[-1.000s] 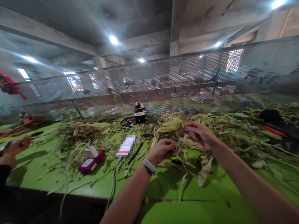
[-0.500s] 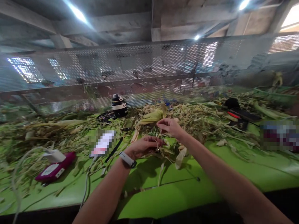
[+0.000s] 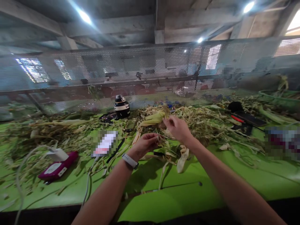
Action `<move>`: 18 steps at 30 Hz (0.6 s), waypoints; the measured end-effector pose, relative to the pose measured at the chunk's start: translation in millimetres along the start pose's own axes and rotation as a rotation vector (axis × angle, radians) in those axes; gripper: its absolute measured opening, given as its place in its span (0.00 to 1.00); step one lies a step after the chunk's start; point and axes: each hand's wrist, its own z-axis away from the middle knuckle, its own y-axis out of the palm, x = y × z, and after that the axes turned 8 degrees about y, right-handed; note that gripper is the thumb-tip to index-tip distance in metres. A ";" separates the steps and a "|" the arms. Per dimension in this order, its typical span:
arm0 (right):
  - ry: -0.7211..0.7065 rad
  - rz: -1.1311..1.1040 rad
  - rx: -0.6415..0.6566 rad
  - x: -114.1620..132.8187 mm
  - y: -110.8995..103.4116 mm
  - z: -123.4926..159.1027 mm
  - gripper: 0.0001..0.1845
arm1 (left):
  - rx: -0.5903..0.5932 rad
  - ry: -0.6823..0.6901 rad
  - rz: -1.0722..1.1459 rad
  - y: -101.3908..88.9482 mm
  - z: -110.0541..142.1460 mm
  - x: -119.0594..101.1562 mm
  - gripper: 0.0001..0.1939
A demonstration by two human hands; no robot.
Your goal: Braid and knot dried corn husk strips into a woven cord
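Observation:
My left hand (image 3: 146, 144), with a pale watch band (image 3: 128, 160) on its wrist, is pinched closed on a thin strip of dry corn husk (image 3: 160, 140). My right hand (image 3: 177, 128) is up and to the right of it, fingers curled together; whatever they hold is too small to make out. Just beyond the fingertips lies a yellow-green bundle of husk leaves (image 3: 152, 119). Loose, pale husk pieces (image 3: 182, 160) lie under and beside both hands on the green table (image 3: 187, 200).
A black bottle (image 3: 122, 107) stands behind the husk scraps. On the left are a lit phone (image 3: 105, 144), partly blurred out, and a magenta power strip (image 3: 58, 167) with a charger and cable. A thin rod (image 3: 180, 186) lies in front. Mesh screen (image 3: 140, 72) runs behind; a green basket (image 3: 281, 101) sits right.
My right hand has turned and curled its fingers more, shifting slightly right. My left hand has risen a little and now pinches near the husk strip. The whole view has shifted slightly.

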 end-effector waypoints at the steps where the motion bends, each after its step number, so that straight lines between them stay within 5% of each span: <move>1: 0.004 0.025 0.063 1.7 -2.0 0.4 0.20 | -0.002 0.028 0.008 -0.4 -1.0 0.4 0.16; 10: 0.186 -0.001 0.550 -1.3 21.9 3.5 0.25 | -0.004 0.094 0.021 1.2 -3.9 1.4 0.19; 18: 0.339 -0.504 0.670 -0.8 32.7 11.2 0.19 | -0.038 0.124 0.075 1.7 -6.8 4.9 0.15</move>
